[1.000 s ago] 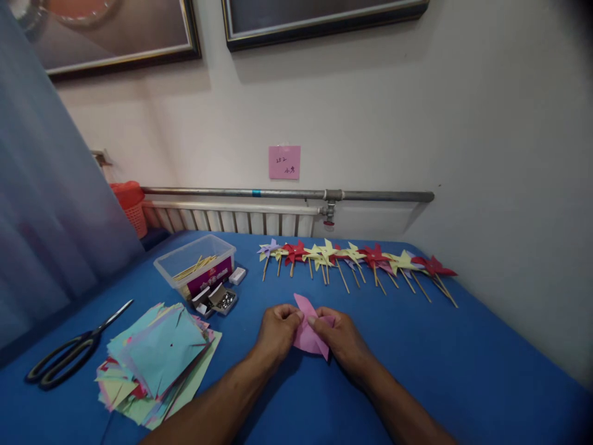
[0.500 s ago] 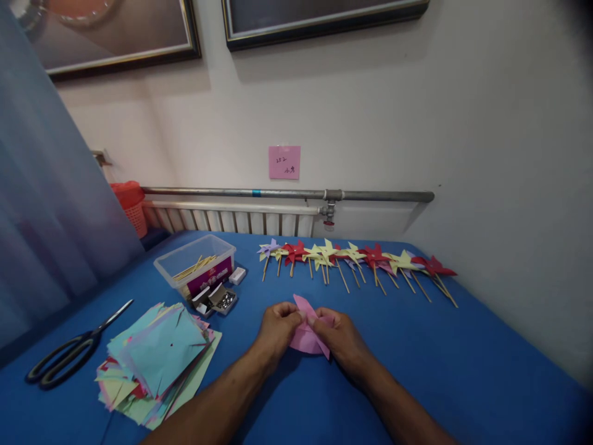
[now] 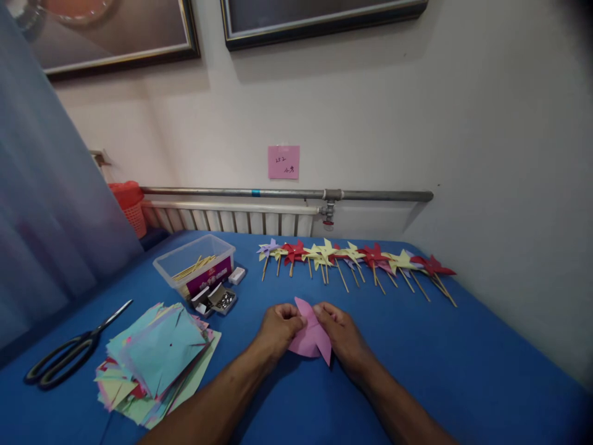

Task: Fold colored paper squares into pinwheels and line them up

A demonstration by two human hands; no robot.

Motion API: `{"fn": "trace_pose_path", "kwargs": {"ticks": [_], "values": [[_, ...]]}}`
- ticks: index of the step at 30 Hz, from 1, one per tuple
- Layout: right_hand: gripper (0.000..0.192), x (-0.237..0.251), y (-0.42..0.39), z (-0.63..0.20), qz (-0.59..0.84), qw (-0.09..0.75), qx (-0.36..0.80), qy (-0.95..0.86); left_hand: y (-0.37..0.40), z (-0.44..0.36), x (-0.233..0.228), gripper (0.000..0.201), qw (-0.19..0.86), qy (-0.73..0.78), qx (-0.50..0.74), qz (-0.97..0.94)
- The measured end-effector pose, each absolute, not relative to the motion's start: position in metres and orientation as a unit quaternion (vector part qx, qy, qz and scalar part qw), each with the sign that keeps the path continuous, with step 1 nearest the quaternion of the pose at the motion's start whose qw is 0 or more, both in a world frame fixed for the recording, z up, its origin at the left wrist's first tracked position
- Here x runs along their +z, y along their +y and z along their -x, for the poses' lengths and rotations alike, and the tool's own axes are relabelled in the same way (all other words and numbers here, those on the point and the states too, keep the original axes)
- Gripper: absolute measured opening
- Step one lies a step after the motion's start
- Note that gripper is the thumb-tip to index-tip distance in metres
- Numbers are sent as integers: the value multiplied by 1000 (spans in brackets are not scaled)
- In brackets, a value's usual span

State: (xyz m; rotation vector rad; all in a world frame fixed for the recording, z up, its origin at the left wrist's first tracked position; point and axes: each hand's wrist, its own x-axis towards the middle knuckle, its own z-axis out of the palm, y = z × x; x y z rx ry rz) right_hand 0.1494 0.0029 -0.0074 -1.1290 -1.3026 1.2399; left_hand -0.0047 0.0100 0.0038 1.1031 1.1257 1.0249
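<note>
Fingers (image 3: 296, 320) of the left hand (image 3: 278, 330) pinch the left edge of a pink paper square (image 3: 311, 337), its corners folding inward, while the right hand (image 3: 343, 337) pinches the opposite side, fingertips of both hands nearly meeting over the paper's middle; the paper sits just above the blue worktop (image 3: 463, 364) in the near centre. Open blue surface lies to the right of the hands out to the worktop's right edge beside the wall, and a bare strip runs between the hands and the row of finished pinwheels (image 3: 356, 256) laid along the far edge, sticks pointing toward the person; roughly ten pinwheels show, in purple, red and pale yellow, overlapping so an exact count cannot be told. Left of the hands lies one loose stack of cut paper squares (image 3: 157, 361), mostly light blue and pale green, too many to count. One pair of black-handled scissors (image 3: 69, 352) rests near the left edge. One clear plastic box (image 3: 194, 262) holds wooden sticks, and one small open box of pins (image 3: 222, 300) sits just in front of it, with a small white block (image 3: 236, 275) beside
</note>
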Motion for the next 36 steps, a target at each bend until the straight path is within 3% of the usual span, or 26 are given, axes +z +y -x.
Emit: {"fn": "trace_pose_path", "kwargs": {"ticks": [13, 24, 36], "values": [[51, -11, 6, -147, 463, 496, 508, -530, 9, 5, 7, 35, 594, 468, 436, -487], [35, -7, -3, -141, 512, 488, 388, -591, 9, 5, 6, 46, 591, 473, 435, -488], [50, -12, 7, -145, 512, 532, 471, -482, 8, 11, 12, 40, 643, 414, 437, -473]]}}
